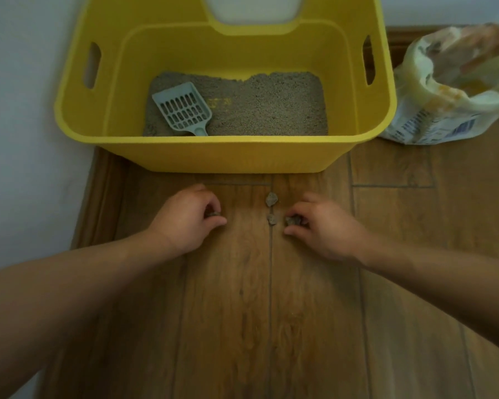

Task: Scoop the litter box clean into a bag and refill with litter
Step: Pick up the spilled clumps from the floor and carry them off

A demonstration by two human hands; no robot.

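A yellow litter box stands on the wooden floor against the wall, with grey litter in its bottom. A pale blue slotted scoop lies on the litter at the left. In front of the box, my left hand pinches a small grey clump against the floor. My right hand pinches another grey clump. Two loose clumps lie between the hands, one farther and one nearer.
An open white bag with printed labels stands to the right of the box. A pale wall with a wooden skirting runs along the left. Bare wooden floor stretches toward me.
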